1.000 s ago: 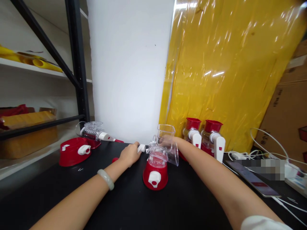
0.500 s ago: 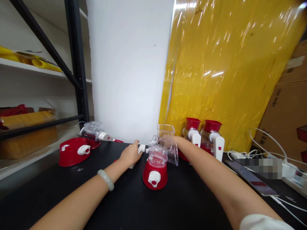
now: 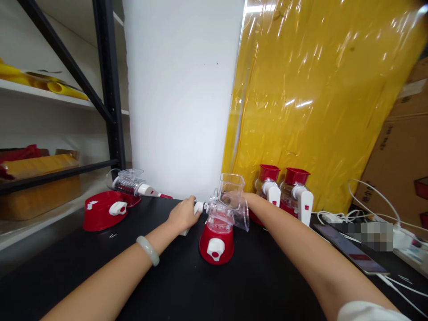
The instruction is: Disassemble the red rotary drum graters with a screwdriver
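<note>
A red base (image 3: pixel 216 240) with a white knob stands upright on the black table, with a clear plastic housing (image 3: pixel 232 189) on top. My left hand (image 3: pixel 183 215) is closed round a white crank handle (image 3: pixel 198 207) at the housing's left side. Behind the clear housing, my right hand (image 3: pixel 234 199) reaches in from the right; the plastic partly covers its fingers, so their grip cannot be made out. A pale bracelet (image 3: pixel 147 250) circles my left wrist.
Two red and white grinders (image 3: pixel 297 191) stand at the back right. Another red base (image 3: pixel 103 211) and a drum grater part (image 3: pixel 129 183) lie left. A phone (image 3: pixel 351 249) and white cables (image 3: pixel 406 285) are at the right; a black shelf frame (image 3: pixel 112 89) rises at the left.
My left hand and the white handle have shifted very slightly towards the housing. The view has moved a little; my right hand stays behind the clear plastic.
</note>
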